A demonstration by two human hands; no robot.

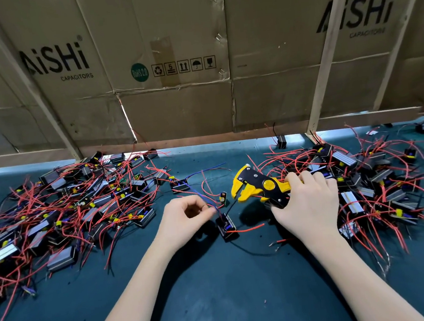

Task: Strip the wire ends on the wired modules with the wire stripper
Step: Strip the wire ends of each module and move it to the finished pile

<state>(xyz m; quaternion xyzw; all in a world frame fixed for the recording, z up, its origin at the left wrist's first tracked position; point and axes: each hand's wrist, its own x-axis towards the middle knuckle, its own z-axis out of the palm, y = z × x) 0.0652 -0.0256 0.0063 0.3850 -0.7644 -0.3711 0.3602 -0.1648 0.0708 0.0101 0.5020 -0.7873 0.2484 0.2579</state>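
My right hand (307,203) grips the handles of a yellow and black wire stripper (256,187), whose open jaws point left. My left hand (185,217) pinches a thin blue wire (203,184) at its fingertips. Just right of those fingertips a small black wired module (226,226) lies on the dark green mat, with a red wire (246,230) trailing to the right. A second small module (223,198) with a yellow part sits between my left hand and the stripper jaws. A gap separates the jaws from the pinched wire.
A large heap of modules with red wires (62,208) covers the mat on the left. Another heap (378,178) lies on the right behind my right hand. Cardboard sheets and wooden posts (325,53) wall off the back. One module (179,185) lies alone near the middle.
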